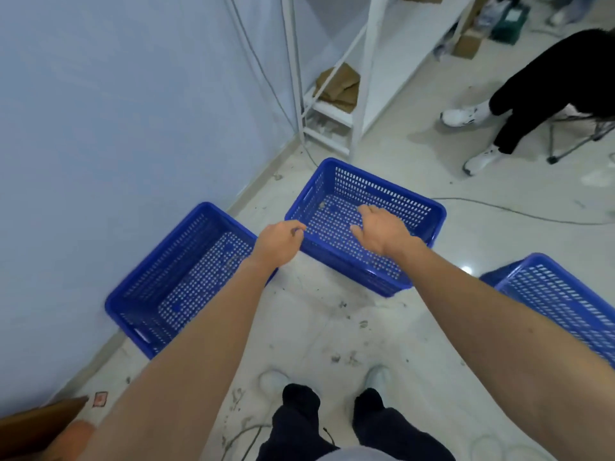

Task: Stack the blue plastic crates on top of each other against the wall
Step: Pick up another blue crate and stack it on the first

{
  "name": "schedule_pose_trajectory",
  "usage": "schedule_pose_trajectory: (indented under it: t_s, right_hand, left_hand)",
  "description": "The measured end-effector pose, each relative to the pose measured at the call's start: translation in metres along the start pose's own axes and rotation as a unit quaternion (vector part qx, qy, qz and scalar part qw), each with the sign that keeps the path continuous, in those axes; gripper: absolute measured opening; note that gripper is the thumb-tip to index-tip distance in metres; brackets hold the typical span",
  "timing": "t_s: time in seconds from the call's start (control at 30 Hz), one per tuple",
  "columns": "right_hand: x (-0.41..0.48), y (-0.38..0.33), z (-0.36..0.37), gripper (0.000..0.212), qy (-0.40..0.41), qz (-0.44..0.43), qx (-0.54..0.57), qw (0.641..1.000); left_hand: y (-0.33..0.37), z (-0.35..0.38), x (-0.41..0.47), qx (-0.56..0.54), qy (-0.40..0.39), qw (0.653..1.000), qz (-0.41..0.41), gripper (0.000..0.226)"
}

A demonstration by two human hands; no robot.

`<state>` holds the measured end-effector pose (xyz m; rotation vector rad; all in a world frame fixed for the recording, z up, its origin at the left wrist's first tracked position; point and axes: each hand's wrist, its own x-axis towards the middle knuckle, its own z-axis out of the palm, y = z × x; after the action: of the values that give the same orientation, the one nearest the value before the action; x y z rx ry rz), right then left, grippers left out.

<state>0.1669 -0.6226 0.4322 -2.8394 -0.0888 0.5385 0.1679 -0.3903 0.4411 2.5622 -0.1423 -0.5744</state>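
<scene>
Three blue perforated plastic crates stand on the floor. One crate (159, 294) lies along the wall at the left. A second crate (396, 197) sits in the middle, a little away from the wall. A third crate (559, 301) is cut off by the right edge. My left hand (279, 242) is at the near left corner of the middle crate, fingers curled at its rim. My right hand (382, 229) hovers over the inside of that crate with fingers spread, holding nothing.
A white metal shelf frame (336, 128) with brown cardboard stands against the wall behind the crates. Another person's legs (519, 104) and a stool are at the right rear. A cable (519, 212) runs across the dirty floor. My own feet are below.
</scene>
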Motion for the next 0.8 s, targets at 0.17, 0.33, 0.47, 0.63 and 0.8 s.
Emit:
schedule_pose_trajectory:
  t_s: [0.17, 0.33, 0.47, 0.63, 0.8]
  right_hand:
    - [-0.04, 0.087, -0.009, 0.049, 0.006, 0.036, 0.028, 0.999]
    - [-0.06, 0.151, -0.021, 0.049, 0.006, 0.069, 0.057, 0.996]
    - [-0.065, 0.181, -0.025, 0.047, 0.009, 0.089, 0.068, 0.994]
    - [-0.049, 0.198, -0.024, 0.042, 0.006, 0.11, 0.078, 0.991]
    - [-0.017, 0.201, -0.021, 0.041, 0.007, 0.106, 0.065, 0.992]
  left_hand:
    - [0.071, 0.043, 0.001, 0.023, -0.028, 0.999, -0.01, 0.036]
    - [0.124, 0.072, 0.007, 0.023, -0.057, 0.998, -0.018, 0.037]
    - [0.144, 0.084, 0.018, 0.027, -0.066, 0.997, -0.031, 0.038]
    - [0.152, 0.095, 0.041, 0.03, -0.076, 0.996, -0.039, 0.037]
    - [0.138, 0.107, 0.081, 0.045, -0.093, 0.993, -0.055, 0.025]
